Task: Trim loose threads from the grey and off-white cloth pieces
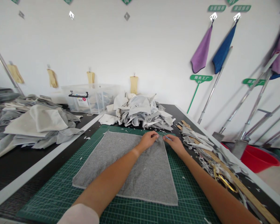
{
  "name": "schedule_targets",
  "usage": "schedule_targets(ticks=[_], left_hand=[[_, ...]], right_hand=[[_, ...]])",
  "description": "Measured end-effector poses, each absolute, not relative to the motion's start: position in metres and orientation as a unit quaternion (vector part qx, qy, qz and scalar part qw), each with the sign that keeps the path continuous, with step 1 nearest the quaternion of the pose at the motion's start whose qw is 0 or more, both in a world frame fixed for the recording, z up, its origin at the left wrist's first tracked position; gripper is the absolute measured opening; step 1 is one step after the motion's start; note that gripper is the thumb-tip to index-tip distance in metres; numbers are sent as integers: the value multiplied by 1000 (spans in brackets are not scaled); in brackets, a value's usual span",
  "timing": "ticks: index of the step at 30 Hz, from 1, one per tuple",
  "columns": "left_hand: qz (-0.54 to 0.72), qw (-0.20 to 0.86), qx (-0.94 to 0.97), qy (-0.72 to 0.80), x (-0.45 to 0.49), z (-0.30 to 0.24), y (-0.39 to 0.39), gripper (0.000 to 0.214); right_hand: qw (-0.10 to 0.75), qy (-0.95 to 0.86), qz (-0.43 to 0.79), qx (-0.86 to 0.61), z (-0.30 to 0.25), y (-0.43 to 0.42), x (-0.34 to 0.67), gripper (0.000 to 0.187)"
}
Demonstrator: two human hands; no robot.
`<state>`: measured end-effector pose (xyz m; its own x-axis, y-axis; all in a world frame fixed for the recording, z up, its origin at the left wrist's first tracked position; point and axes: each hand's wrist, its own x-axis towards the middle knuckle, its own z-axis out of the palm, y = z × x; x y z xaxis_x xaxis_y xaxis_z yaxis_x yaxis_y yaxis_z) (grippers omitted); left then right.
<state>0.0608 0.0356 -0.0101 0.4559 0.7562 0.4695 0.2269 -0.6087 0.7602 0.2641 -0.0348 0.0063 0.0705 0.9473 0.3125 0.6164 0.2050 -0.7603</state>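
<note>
Grey cloth [123, 165] is lying on the green mat [191, 199], lower middle; the open left grip [149, 139] is pressing its edge, the right grip [174, 143] pinching a blue-tipped tool [168, 137] that could snag it.

Fabric sheet [121, 168] on cutting mat [191, 199]; scrap pile [142, 113] behind mat, cloth stack [35, 124] to L, ruler [245, 186] + scissors [225, 182] to R, plastic bin [88, 99] back L.

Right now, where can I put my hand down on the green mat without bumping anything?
Bare green cutting mat shows left of the grey felt sheet, and a strip runs right of it, below the right hand. It's crowded beyond the mat at the fabric pile, and among scraps by the wooden ruler and gold scissors.
</note>
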Motion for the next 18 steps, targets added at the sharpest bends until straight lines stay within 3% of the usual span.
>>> schedule_targets(ticks=[9,18], left_hand=[[446,370,762,291,61,-11,40,25],[450,397,751,274,60,-9,41,29]], right_hand=[[360,-680,146,-621,15,-45,254,53],[360,-657,165,-641,18,-54,246,55]])
